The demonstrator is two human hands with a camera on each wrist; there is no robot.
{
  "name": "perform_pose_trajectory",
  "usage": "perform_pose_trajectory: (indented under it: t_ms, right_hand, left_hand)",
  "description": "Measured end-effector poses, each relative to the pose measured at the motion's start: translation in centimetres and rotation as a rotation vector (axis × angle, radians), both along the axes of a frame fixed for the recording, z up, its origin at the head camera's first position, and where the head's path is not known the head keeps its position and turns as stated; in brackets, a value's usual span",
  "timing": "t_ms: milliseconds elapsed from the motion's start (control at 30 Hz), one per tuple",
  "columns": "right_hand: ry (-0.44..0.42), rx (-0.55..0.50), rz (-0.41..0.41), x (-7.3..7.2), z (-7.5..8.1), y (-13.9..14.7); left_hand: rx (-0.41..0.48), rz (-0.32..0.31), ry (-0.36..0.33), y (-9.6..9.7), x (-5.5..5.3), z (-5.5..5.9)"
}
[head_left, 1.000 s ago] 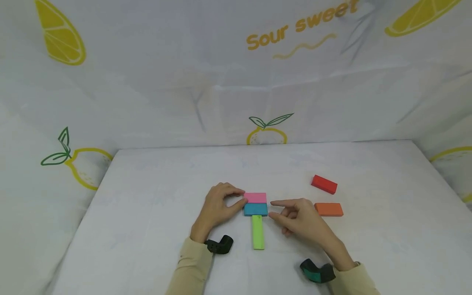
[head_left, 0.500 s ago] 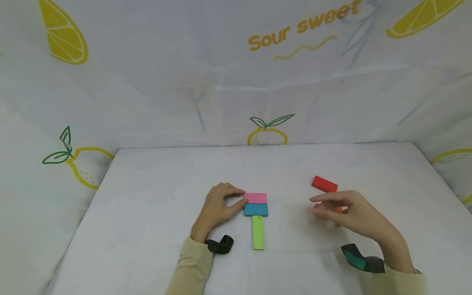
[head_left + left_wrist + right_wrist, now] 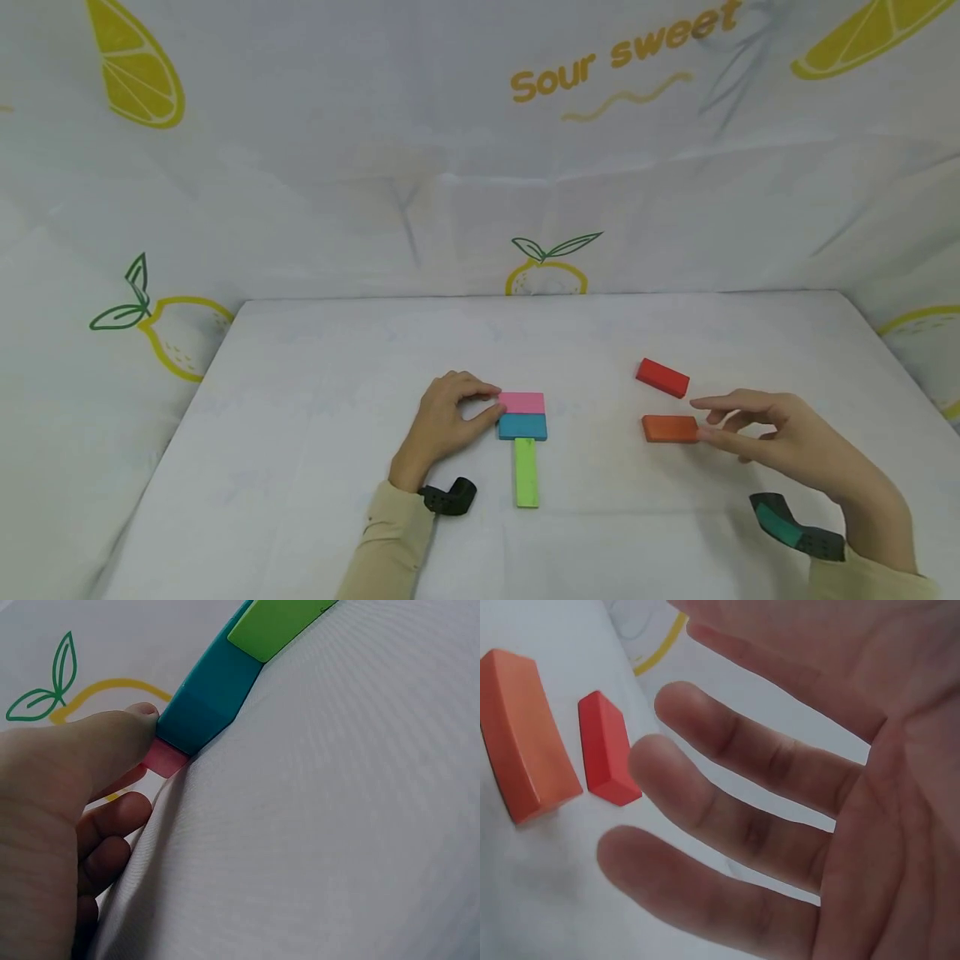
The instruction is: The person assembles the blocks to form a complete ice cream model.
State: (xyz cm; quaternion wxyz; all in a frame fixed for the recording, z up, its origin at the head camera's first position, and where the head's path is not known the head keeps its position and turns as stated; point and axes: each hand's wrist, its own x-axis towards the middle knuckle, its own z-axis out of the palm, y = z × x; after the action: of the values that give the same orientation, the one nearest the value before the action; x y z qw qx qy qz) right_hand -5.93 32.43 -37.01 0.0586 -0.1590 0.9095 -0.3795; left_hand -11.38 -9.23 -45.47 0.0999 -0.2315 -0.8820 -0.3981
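My left hand (image 3: 447,417) pinches the left end of a pink block (image 3: 523,402), thumb at its near corner and index finger at its far corner. Against the pink block's near side lies a blue block (image 3: 523,427); a light green block (image 3: 527,473) runs from the blue one toward me. In the left wrist view the thumb tip sits by the end of the blue block (image 3: 206,694). My right hand (image 3: 783,437) holds nothing, its thumb tip by the right end of an orange block (image 3: 670,429). Its fingers are spread and loosely bent in the right wrist view.
A red block (image 3: 663,378) lies slanted behind the orange one. White cloth covers the table (image 3: 337,358), and a white cloth backdrop (image 3: 337,208) with printed lemons rises behind its far edge. Each wrist carries a dark camera.
My right hand has moved right, from beside the pink and blue blocks, over the orange block to its right end. My left hand and the blocks stay in place.
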Motion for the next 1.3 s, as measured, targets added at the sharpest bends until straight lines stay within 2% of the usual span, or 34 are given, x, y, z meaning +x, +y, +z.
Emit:
perform_pose_trajectory:
  t_ms: [367,667,867,967,1300]
  right_hand:
    - [0.003,0.041,0.013,-0.7,-1.3,0.3]
    - [-0.139,0.126,-0.037,-0.7,-1.9,-0.2]
    - [-0.231,0.143,-0.063,-0.9,-2.1,-0.8]
    - [-0.252,0.164,-0.070,-1.0,-2.1,-1.1]
    - [-0.195,0.222,-0.091,-1.4,-2.6,-1.7]
  left_hand:
    - [-0.002,-0.002,-0.004,0.0,-0.1,0.1]
    - [-0.007,-0.010,-0.009,0.0,-0.2,0.1]
    - [-0.019,-0.005,-0.032,0.1,-0.3,0.0]
    - [-0.021,-0.003,-0.035,0.1,-0.2,0.1]
    - [-0.014,-0.005,-0.029,0.0,0.0,0.2]
